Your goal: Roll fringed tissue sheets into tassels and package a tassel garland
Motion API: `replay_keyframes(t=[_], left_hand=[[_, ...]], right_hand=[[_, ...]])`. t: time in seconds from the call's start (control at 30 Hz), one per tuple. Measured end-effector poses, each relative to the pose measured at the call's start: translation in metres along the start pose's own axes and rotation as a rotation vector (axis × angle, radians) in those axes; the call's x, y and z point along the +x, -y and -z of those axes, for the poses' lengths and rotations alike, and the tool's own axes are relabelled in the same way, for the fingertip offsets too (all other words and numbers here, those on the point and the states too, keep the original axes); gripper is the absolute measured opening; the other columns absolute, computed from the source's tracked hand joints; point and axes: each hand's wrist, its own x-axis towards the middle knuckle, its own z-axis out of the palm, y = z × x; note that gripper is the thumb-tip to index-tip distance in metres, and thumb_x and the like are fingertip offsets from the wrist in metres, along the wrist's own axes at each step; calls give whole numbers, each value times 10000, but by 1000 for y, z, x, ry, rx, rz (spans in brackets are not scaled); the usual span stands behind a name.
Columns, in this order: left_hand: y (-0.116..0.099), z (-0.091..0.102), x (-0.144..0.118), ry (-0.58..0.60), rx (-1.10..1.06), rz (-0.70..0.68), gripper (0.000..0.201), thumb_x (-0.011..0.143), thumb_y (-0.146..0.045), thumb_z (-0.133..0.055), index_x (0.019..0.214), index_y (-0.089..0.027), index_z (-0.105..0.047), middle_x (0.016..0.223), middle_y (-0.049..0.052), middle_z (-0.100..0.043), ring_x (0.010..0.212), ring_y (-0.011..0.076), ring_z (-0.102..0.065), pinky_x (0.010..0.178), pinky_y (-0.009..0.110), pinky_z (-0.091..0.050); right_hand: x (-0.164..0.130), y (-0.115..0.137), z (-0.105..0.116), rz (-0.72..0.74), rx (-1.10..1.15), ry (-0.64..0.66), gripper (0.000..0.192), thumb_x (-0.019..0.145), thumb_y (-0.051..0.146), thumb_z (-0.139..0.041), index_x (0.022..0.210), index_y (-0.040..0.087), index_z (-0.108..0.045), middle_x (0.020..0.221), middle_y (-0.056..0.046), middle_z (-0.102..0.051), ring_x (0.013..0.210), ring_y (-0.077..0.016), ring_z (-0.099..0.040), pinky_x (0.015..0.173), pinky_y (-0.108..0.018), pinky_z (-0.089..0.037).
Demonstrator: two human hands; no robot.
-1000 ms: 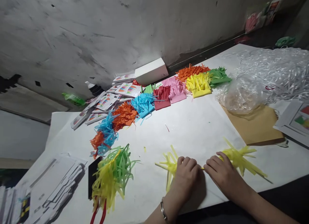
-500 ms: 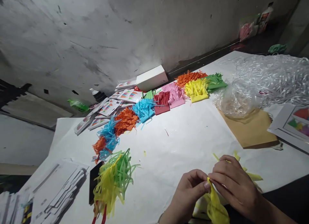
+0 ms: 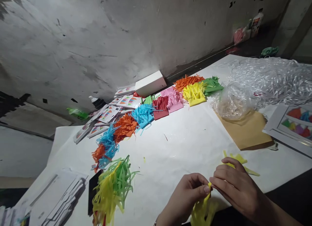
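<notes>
Between my two hands, near the front edge of the table, hangs a yellow tissue paper tassel (image 3: 202,213). My left hand (image 3: 188,195) pinches its narrow top between thumb and forefinger. From the other side, the fingertips of my right hand (image 3: 237,187) close on the same twisted top. The tassel's strips dangle below, partly out of frame. Behind my right hand lies more yellow fringed paper (image 3: 240,159), half hidden by the fingers. To the left, a yellow and green tassel bunch (image 3: 113,188) rests over a dark flat object (image 3: 92,196).
Folded fringed paper bundles, such as a red one (image 3: 161,108), curve across the white-covered table (image 3: 175,148). Behind them are printed packets (image 3: 107,115) and a white box (image 3: 150,84). A brown envelope (image 3: 246,131), clear plastic strands (image 3: 273,80) and white cut sheets (image 3: 58,196) lie around.
The yellow tassel's strips have swung left beneath my hands. My hands keep their pinch at its top. The whole view has shifted slightly.
</notes>
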Motion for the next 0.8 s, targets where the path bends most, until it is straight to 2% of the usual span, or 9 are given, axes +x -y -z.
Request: replay_keyframes(t=[0.13, 0.27, 0.4, 0.5, 0.57, 0.63, 0.73, 0.8], left_hand=[[6, -6, 1, -50, 38, -178, 367, 697, -428, -916, 733, -131, -703, 596, -38, -553, 562, 69, -417, 567, 207, -300], [15, -12, 10, -166, 17, -388, 303, 680, -400, -925, 687, -148, -759, 689, 1, -630, 702, 123, -547, 695, 244, -421], [14, -8, 18, -186, 70, -364, 312, 660, -433, -928, 682, -152, -795, 681, 44, -706, 700, 160, -610, 713, 280, -477], [7, -3, 20, -193, 217, -393, 366, 660, -487, -917, 773, -161, -794, 645, 41, -709, 648, 166, -610, 666, 281, -492], [3, -2, 22, -215, 449, -525, 303, 762, -477, -851, 827, -188, -785, 672, 43, -716, 664, 174, -617, 667, 286, -496], [0, -3, 26, -233, 703, -728, 246, 895, -439, -728, 824, -207, -767, 720, 57, -713, 690, 183, -622, 669, 292, -495], [-3, -7, 40, -244, 901, -1012, 279, 996, -381, -583, 807, -217, -707, 753, 62, -663, 702, 186, -608, 652, 296, -490], [-7, -10, 53, -245, 949, -1081, 287, 1016, -362, -547, 791, -220, -656, 742, 47, -621, 690, 178, -585, 644, 288, -481]], right_hand=[[-4, 3, -6, -101, 127, -52, 216, 971, 33, -518, 1040, 186, -653, 833, -13, -658, 780, -156, -636, 904, -366, -491], [-5, 9, -14, -200, 184, -165, 173, 988, 152, -581, 1132, 194, -667, 904, -54, -696, 880, -205, -687, 792, -313, -582], [-2, 10, -16, -230, 200, -227, 179, 972, 116, -609, 1118, 193, -679, 859, -41, -686, 789, -169, -695, 684, -236, -597], [1, 3, -15, -141, 117, -236, 235, 956, 42, -579, 1118, 181, -678, 821, -28, -684, 786, -168, -694, 776, -279, -602], [2, -2, -14, -82, 25, -249, 249, 966, 40, -561, 1164, 163, -649, 810, -16, -696, 751, -156, -693, 883, -316, -585], [3, -7, -12, -89, -22, -258, 241, 980, 62, -541, 1193, 151, -610, 806, -14, -700, 730, -155, -685, 896, -319, -576], [6, -14, -6, -235, 69, -183, 191, 996, 97, -465, 1055, 211, -607, 823, -18, -682, 786, -171, -675, 759, -276, -577], [7, -19, 0, -397, 215, -59, 188, 1020, 168, -443, 942, 241, -597, 828, -7, -671, 806, -168, -675, 731, -253, -562]])
